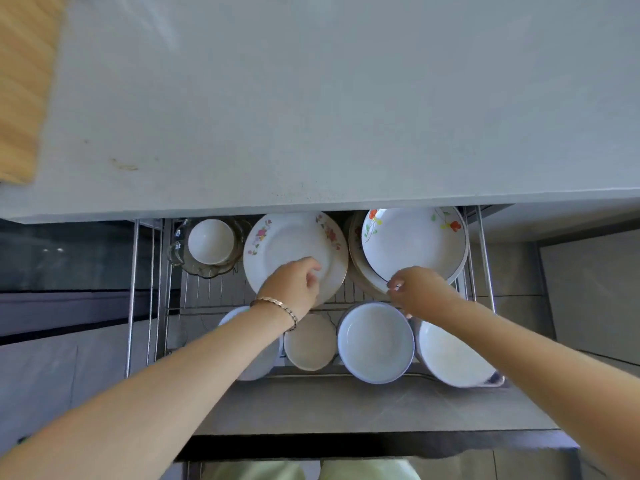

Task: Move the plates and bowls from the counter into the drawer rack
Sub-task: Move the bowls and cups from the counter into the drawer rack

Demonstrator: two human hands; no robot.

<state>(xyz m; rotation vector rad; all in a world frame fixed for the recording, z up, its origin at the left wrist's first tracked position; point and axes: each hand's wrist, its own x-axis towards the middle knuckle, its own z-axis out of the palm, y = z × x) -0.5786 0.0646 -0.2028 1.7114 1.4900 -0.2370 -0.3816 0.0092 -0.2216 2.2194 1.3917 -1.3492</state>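
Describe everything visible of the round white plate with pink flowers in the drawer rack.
The round white plate with pink flowers looks glazed ceramic, with a thin gold rim and flower sprays left and upper right. It sits face up in the back row of the wire drawer rack. The left hand holds its near rim in a curled grip.

pink-flowered plate (287,242): flat, drawer rack (486,258) rear | red-flowered plates (415,247): stacked right of it | white bowls (375,341): upright, front row

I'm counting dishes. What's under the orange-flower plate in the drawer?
Under the orange-flower plate, rims of stacked plates show at its left and near edge. The right hand pinches the near rim. How many lie beneath is covered.
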